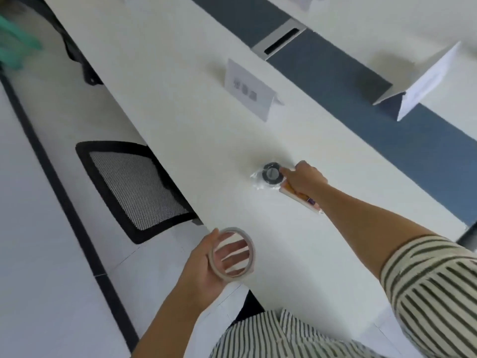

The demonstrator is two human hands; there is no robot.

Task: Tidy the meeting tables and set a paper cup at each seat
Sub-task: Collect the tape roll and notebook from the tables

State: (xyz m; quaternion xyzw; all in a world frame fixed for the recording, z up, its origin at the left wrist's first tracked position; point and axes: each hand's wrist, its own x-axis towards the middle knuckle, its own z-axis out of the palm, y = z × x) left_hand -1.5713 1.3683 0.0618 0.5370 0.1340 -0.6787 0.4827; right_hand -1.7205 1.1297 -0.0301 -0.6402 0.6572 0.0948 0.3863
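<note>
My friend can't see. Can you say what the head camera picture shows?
A person's left hand holds a tape ring over a white table, while the right hand reaches a dark wrapped tape roll. Name cards stand farther along.

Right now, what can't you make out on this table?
Head view only:
- Name card: print blurred, unreadable.
- Wrapped black item: too small to identify; wrapper glare.
- Packet under the right hand: mostly covered, grip unclear.
- Paper cups: none in frame.
- Left hand holds the tape roll.
</note>
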